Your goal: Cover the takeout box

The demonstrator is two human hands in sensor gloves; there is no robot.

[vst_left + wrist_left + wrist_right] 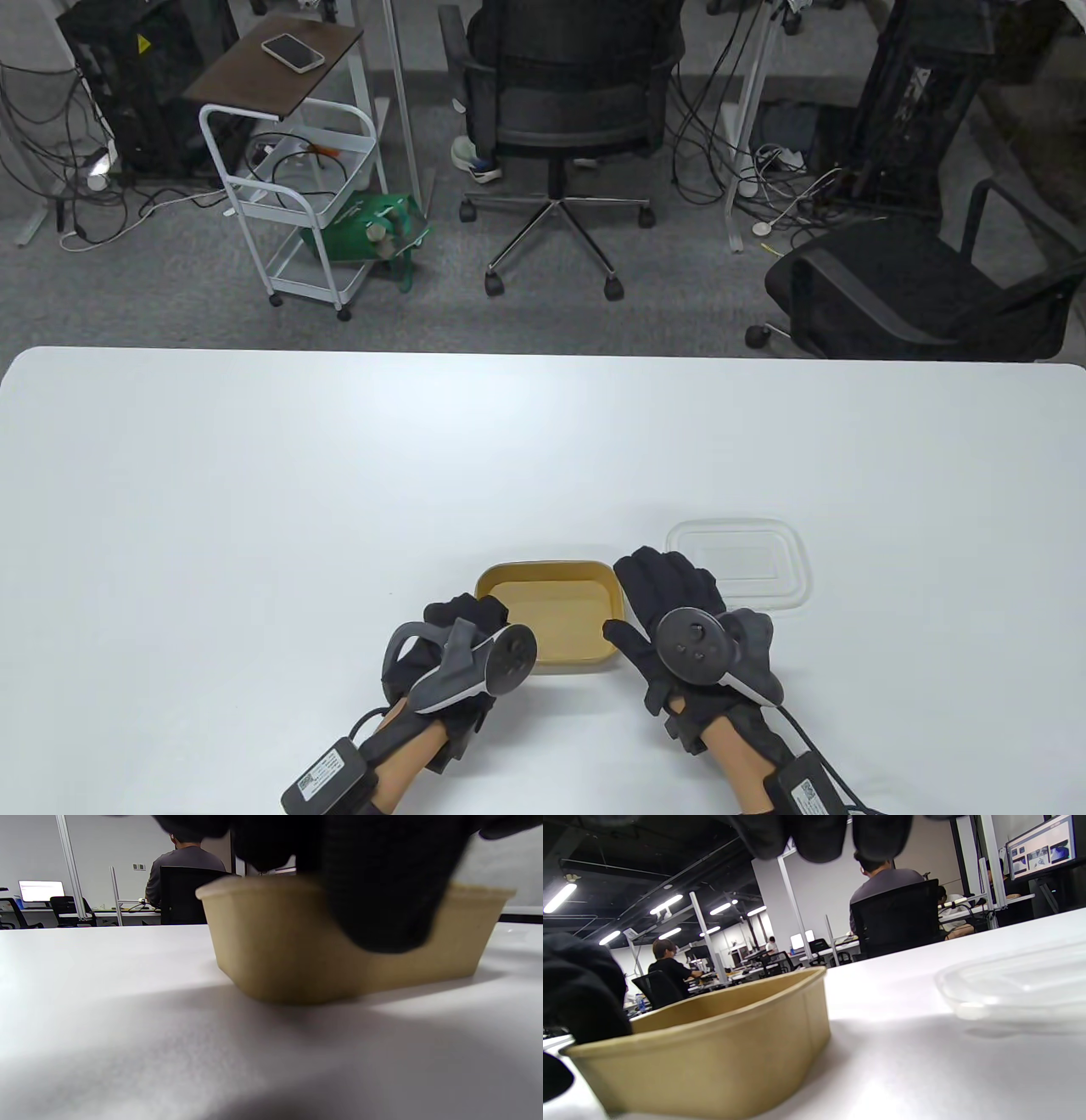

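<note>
The tan takeout box [550, 615] stands open on the white table near the front edge; it also shows in the left wrist view [288, 942] and the right wrist view [712, 1052]. Its clear plastic lid [736, 564] lies flat on the table just right of the box, and shows in the right wrist view [1018, 984]. My left hand [475, 611] is at the box's left end, its fingers [382, 899] curled against the outer wall. My right hand [645, 594] lies between box and lid with fingers spread, its thumb [581, 984] at the box's right rim.
The white table [339, 475] stretches far to the left and back. Beyond its far edge are office chairs [560, 110], a white cart [297, 170] and cables on the floor.
</note>
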